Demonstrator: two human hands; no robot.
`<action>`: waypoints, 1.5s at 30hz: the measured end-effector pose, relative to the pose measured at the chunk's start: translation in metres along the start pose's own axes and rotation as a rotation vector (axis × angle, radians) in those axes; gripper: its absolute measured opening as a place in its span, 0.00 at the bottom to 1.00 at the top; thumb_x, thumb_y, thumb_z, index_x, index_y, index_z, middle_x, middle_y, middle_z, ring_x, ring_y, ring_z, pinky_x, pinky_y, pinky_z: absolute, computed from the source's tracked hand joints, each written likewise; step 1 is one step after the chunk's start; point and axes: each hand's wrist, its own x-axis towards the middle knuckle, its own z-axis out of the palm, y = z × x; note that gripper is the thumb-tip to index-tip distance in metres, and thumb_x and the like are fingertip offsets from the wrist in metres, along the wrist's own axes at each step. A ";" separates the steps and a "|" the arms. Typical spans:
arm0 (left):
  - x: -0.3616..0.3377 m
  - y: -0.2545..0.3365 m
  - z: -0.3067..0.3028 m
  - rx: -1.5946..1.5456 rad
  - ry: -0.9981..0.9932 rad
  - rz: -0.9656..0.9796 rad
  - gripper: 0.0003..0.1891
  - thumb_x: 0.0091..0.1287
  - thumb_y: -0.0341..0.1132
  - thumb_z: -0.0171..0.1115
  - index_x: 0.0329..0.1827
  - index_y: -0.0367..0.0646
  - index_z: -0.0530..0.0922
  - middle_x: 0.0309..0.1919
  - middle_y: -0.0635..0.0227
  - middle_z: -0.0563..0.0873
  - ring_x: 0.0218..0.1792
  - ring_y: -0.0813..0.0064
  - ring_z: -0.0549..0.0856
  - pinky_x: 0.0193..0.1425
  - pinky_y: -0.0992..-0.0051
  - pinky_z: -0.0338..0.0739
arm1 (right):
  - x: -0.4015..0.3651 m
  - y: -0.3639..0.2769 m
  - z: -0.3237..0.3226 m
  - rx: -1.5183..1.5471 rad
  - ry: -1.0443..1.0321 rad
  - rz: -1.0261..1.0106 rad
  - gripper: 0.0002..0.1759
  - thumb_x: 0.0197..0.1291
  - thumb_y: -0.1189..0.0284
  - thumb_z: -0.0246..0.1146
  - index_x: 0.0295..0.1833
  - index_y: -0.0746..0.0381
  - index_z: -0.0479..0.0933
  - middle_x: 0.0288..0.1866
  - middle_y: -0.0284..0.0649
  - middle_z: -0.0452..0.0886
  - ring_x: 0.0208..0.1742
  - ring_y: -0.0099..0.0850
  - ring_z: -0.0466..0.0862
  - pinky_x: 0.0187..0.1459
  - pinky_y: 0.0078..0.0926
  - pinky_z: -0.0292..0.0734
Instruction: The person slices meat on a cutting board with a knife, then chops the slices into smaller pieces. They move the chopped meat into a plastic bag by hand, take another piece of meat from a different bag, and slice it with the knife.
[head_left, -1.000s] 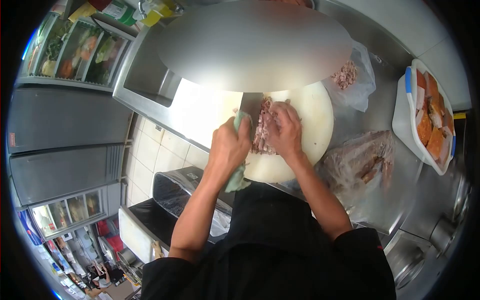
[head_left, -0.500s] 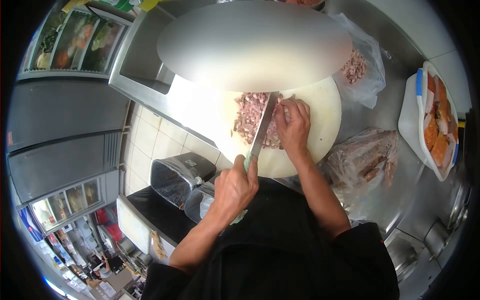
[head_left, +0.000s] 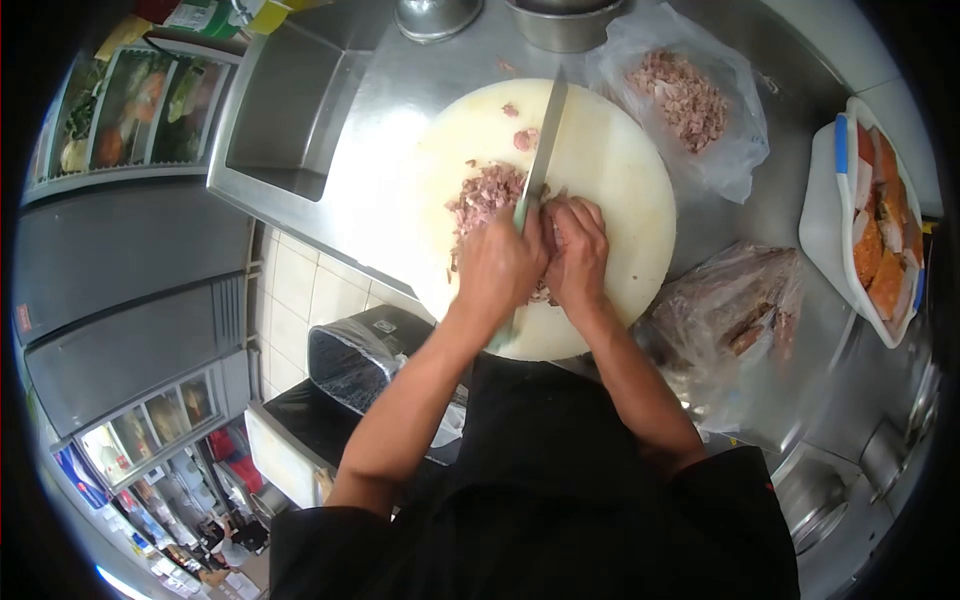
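Observation:
A round white cutting board lies on the steel counter. A heap of chopped pink meat sits near its middle. My left hand grips the green-wrapped handle of a long knife, whose blade points away from me across the board. My right hand rests right beside it, fingers bent over more meat at the near side of the board. A few loose meat bits lie farther back.
An open plastic bag of chopped meat sits behind the board on the right. Another bag with larger meat pieces lies right of me. A white tub of orange-crusted meat stands far right. Steel bowls, a sink, a bin.
My left hand moved forward onto the board with the knife, and the blade now points away past the meat heap. My right hand stayed on the meat. The view tilted down.

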 end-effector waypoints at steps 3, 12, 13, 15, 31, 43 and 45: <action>0.025 0.008 -0.007 -0.012 0.045 0.043 0.21 0.76 0.43 0.54 0.42 0.29 0.82 0.30 0.31 0.83 0.38 0.34 0.85 0.45 0.50 0.80 | -0.002 -0.002 -0.008 0.019 -0.037 -0.009 0.12 0.58 0.84 0.61 0.48 0.68 0.80 0.48 0.52 0.84 0.52 0.55 0.80 0.56 0.46 0.77; -0.079 0.010 -0.056 -0.048 -0.023 -0.076 0.18 0.76 0.41 0.56 0.42 0.30 0.79 0.23 0.34 0.82 0.31 0.31 0.84 0.38 0.44 0.78 | -0.009 0.001 -0.001 0.052 0.053 0.014 0.08 0.63 0.80 0.61 0.48 0.67 0.78 0.49 0.52 0.80 0.49 0.52 0.79 0.53 0.46 0.76; -0.088 0.007 -0.055 -0.025 -0.030 -0.079 0.17 0.76 0.41 0.56 0.40 0.31 0.79 0.22 0.35 0.82 0.30 0.31 0.83 0.37 0.44 0.78 | -0.009 0.001 -0.001 0.054 0.051 0.018 0.08 0.63 0.80 0.61 0.48 0.67 0.78 0.49 0.52 0.80 0.49 0.52 0.79 0.53 0.46 0.76; -0.101 0.007 -0.056 0.015 -0.061 -0.117 0.17 0.76 0.41 0.57 0.38 0.31 0.78 0.21 0.35 0.81 0.29 0.31 0.83 0.36 0.43 0.77 | -0.009 -0.001 -0.001 0.041 0.044 0.023 0.07 0.62 0.80 0.61 0.46 0.67 0.78 0.49 0.50 0.80 0.49 0.51 0.80 0.53 0.45 0.76; -0.060 -0.007 -0.006 0.036 -0.059 -0.054 0.16 0.74 0.40 0.58 0.41 0.31 0.80 0.23 0.35 0.82 0.28 0.33 0.84 0.34 0.44 0.79 | -0.009 -0.002 -0.002 0.012 -0.002 0.045 0.06 0.58 0.81 0.64 0.42 0.67 0.78 0.45 0.49 0.81 0.47 0.49 0.80 0.52 0.45 0.78; -0.047 0.022 -0.049 -0.040 -0.011 -0.064 0.18 0.76 0.41 0.55 0.45 0.30 0.81 0.26 0.34 0.83 0.34 0.32 0.84 0.42 0.45 0.79 | -0.014 0.002 -0.020 0.138 -0.024 0.077 0.12 0.60 0.82 0.63 0.50 0.69 0.79 0.50 0.54 0.82 0.51 0.54 0.81 0.56 0.46 0.78; -0.073 0.020 -0.052 -0.023 -0.035 -0.089 0.18 0.76 0.42 0.55 0.44 0.31 0.80 0.25 0.34 0.83 0.33 0.31 0.84 0.41 0.44 0.78 | -0.012 0.000 -0.019 0.127 0.007 0.065 0.10 0.61 0.83 0.64 0.48 0.67 0.81 0.47 0.49 0.84 0.49 0.51 0.83 0.51 0.42 0.80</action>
